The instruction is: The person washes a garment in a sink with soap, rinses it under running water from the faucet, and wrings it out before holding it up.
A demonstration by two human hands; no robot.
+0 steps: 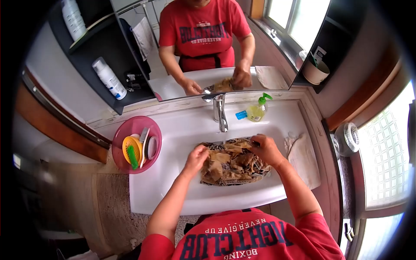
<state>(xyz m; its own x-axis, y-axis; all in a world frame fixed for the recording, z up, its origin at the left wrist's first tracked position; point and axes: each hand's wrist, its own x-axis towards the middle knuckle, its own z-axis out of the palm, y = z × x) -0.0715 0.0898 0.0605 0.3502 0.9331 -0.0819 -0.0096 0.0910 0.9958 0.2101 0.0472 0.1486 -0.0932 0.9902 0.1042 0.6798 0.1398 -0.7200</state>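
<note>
A crumpled, wet-looking brown cloth with a dark pattern (227, 167) lies spread in the white sink (173, 184). My left hand (197, 159) pinches its upper left edge between thumb and fingers. At the upper right corner, my right hand (265, 149) has its fingers closed on the fabric, palm down. Above the cloth's far edge stands the chrome tap (220, 113), and a thin stream of water seems to fall from its spout onto the cloth. Some fingertips of both hands are hidden in the folds.
A pink basin (118, 152) with brushes and a yellow item sits left. Behind the sink bowl stand a green-topped pump bottle (256, 113) and a small blue object (241, 115). A pale cloth (302, 161) lies on the right ledge, near a glass jar (346, 139). A mirror spans the back.
</note>
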